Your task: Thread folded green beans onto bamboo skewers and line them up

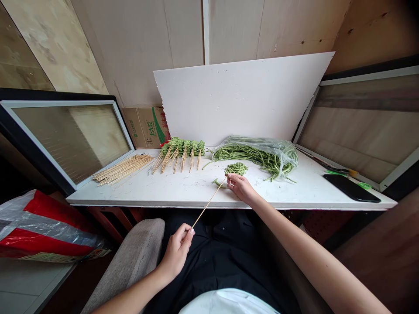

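Observation:
My left hand (179,246) is closed round the lower end of a thin bamboo skewer (209,202), which slants up and to the right over the table's front edge. At the skewer's upper tip, my right hand (240,186) pinches with thumb and fingers; whether a bean piece is between them I cannot make out. Just beyond the right fingers lies a small pile of cut green bean pieces (236,168). A few loose bean pieces (216,182) lie on the white table (176,192), left of my right hand.
Bare skewers (124,168) lie at the left, beside several stacked bean skewers (183,150). A clear bag of long green beans (258,152) sits behind my right hand. A black phone (352,188) rests at the right. A cardboard box (144,126) and white board (242,100) stand behind.

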`<act>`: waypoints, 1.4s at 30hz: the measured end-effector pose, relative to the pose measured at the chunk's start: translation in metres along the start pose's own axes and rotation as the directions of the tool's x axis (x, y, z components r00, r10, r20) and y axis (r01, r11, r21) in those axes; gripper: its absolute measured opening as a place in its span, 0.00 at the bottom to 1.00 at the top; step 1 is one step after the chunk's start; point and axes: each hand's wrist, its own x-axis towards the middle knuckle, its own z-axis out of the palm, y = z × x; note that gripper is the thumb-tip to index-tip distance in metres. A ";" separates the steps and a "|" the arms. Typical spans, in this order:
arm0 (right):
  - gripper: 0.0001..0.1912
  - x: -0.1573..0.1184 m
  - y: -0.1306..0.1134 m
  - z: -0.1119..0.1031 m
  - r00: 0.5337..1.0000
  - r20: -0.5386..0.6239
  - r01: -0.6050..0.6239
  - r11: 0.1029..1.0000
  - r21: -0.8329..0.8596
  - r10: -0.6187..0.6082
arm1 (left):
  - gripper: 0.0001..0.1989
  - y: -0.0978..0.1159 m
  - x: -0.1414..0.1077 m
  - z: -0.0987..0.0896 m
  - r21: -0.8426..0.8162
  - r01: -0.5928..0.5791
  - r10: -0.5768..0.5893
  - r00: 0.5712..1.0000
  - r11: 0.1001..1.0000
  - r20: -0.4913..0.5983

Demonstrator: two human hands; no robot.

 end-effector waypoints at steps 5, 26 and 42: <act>0.17 0.000 0.000 0.000 1.000 -0.004 -0.004 1.000 0.004 0.004 | 0.23 0.005 -0.001 -0.002 -0.015 0.012 -0.012 0.999 1.000 0.030; 0.17 -0.002 -0.001 0.004 0.999 0.036 0.008 0.998 -0.061 -0.006 | 0.27 0.010 -0.004 0.002 -0.012 0.015 -0.014 0.997 1.000 0.077; 0.19 -0.005 -0.002 0.010 0.998 0.062 0.031 0.991 -0.134 -0.023 | 0.29 0.018 -0.005 0.003 0.053 0.030 -0.037 0.989 0.998 0.145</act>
